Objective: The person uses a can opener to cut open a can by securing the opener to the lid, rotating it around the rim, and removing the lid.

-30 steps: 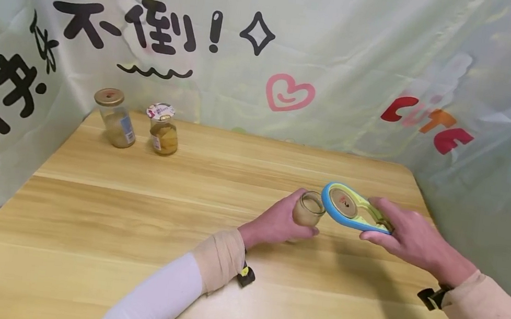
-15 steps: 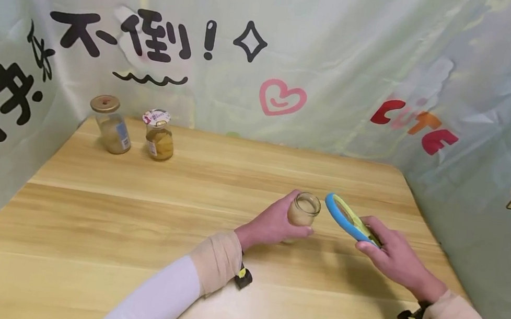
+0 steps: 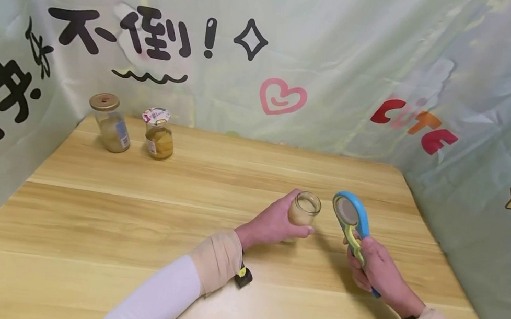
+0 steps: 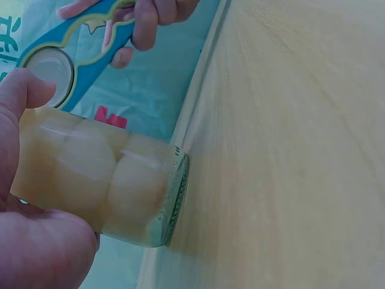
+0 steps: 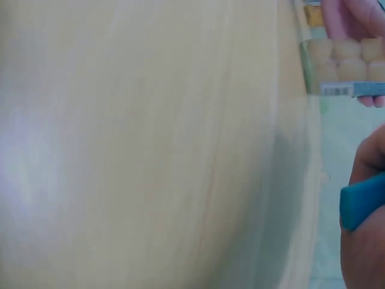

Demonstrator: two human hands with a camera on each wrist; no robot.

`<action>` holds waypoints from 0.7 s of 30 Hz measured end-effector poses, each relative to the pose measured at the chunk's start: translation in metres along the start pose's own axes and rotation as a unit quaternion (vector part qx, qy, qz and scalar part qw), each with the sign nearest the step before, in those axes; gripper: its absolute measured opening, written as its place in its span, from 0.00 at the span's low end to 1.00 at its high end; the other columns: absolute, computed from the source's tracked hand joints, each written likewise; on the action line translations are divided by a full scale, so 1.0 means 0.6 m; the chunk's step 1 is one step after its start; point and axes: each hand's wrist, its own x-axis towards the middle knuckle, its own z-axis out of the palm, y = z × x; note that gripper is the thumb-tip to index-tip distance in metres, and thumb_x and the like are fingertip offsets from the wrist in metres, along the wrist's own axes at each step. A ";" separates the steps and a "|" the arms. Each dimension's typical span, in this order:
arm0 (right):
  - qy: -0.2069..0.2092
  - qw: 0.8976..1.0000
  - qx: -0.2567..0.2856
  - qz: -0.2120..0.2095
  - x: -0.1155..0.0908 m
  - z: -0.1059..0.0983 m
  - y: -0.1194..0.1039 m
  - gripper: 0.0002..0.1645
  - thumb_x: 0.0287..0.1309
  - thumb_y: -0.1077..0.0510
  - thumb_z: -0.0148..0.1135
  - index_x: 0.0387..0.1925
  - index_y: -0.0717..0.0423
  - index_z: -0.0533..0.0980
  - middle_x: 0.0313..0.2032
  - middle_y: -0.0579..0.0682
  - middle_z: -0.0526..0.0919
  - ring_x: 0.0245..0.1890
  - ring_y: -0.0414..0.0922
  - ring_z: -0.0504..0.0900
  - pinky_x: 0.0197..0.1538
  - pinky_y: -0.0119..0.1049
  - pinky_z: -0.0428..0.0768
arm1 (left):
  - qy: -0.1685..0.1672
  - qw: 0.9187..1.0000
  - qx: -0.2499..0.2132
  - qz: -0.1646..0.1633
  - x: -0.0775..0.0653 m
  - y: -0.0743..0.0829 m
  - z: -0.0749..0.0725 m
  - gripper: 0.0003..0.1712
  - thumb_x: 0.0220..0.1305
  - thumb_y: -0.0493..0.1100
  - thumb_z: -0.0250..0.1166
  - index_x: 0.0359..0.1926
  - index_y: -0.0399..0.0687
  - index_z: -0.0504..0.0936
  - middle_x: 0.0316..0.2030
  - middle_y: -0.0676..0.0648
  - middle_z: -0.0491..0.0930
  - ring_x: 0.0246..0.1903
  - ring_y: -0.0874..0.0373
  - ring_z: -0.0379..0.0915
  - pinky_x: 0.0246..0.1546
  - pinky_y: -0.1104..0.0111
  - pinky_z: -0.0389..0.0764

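Clearly, left hand [image 3: 273, 220] curls round jar [image 3: 302, 217], right hand [image 3: 382, 273] round blue tool [image 3: 362, 217].

Tabletop [image 3: 87, 224]: brightly lit in the head view; whitish glare is spread at the lower middle.
Shadow [image 3: 367, 308]: soft-edged, cast beside the right hand [image 3: 383, 273].
Backdrop [image 3: 344, 48]: pale sheen is caught along folds, upper right.
Jar [image 4: 99, 177]: light streaks are reflected in the cool-tinted left wrist view.
Right wrist view: hazy; left edge washed out, lower right shaded.
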 end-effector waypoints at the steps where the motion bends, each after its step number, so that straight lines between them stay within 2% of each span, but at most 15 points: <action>1: -0.009 0.999 0.033 0.005 0.000 0.002 -0.002 0.28 0.77 0.49 0.17 0.48 0.68 0.59 0.21 0.50 0.62 0.08 0.46 0.54 0.04 0.41 0.54 | 0.002 1.000 0.003 0.001 0.000 0.000 0.000 0.36 0.52 0.46 0.73 0.60 0.60 0.65 0.43 0.52 0.77 0.37 0.60 0.77 0.35 0.69 0.81; 5: -0.050 0.988 0.146 0.014 -0.002 0.008 -0.009 0.30 0.75 0.47 0.13 0.50 0.66 0.57 0.23 0.48 0.62 0.10 0.46 0.51 0.08 0.47 0.46 | 0.005 1.000 0.010 0.000 0.001 -0.001 0.001 0.35 0.51 0.47 0.73 0.59 0.61 0.66 0.43 0.53 0.77 0.36 0.60 0.77 0.34 0.68 0.81; 9: -0.065 0.968 0.238 0.030 -0.005 0.022 -0.013 0.33 0.74 0.43 0.11 0.51 0.67 0.54 0.23 0.47 0.62 0.11 0.43 0.50 0.09 0.42 0.45 | 0.006 1.000 0.006 -0.001 0.001 0.000 0.001 0.35 0.51 0.47 0.73 0.59 0.62 0.66 0.43 0.53 0.77 0.36 0.60 0.77 0.33 0.68 0.81; 11: -0.075 0.949 0.303 0.042 -0.009 0.034 -0.014 0.35 0.73 0.40 0.11 0.51 0.65 0.55 0.24 0.46 0.62 0.12 0.42 0.49 0.10 0.38 0.45 | 0.005 1.000 0.004 -0.001 0.001 0.002 0.001 0.35 0.51 0.47 0.73 0.59 0.63 0.66 0.43 0.53 0.77 0.36 0.60 0.78 0.34 0.68 0.81; 14: -0.090 0.910 0.399 0.068 -0.019 0.056 -0.014 0.38 0.70 0.35 0.13 0.52 0.61 0.58 0.25 0.45 0.63 0.13 0.40 0.49 0.12 0.33 0.47 | 0.003 1.000 0.001 0.000 0.001 0.002 0.001 0.35 0.51 0.47 0.73 0.59 0.62 0.66 0.44 0.52 0.77 0.37 0.60 0.78 0.34 0.68 0.81; 16: -0.100 0.887 0.444 0.071 -0.025 0.071 -0.014 0.41 0.70 0.33 0.13 0.53 0.61 0.60 0.26 0.46 0.62 0.13 0.39 0.49 0.12 0.31 0.49 | 0.003 1.000 0.000 0.001 0.001 0.003 0.001 0.36 0.52 0.46 0.73 0.60 0.61 0.65 0.43 0.52 0.77 0.36 0.59 0.78 0.33 0.68 0.81; 21: -0.087 0.851 0.511 0.079 -0.037 0.101 -0.009 0.44 0.68 0.29 0.17 0.53 0.60 0.64 0.26 0.44 0.63 0.14 0.37 0.49 0.16 0.25 0.63 | 0.006 1.000 -0.005 -0.015 -0.001 0.003 0.001 0.38 0.52 0.46 0.73 0.61 0.61 0.64 0.42 0.50 0.77 0.33 0.58 0.78 0.30 0.66 0.82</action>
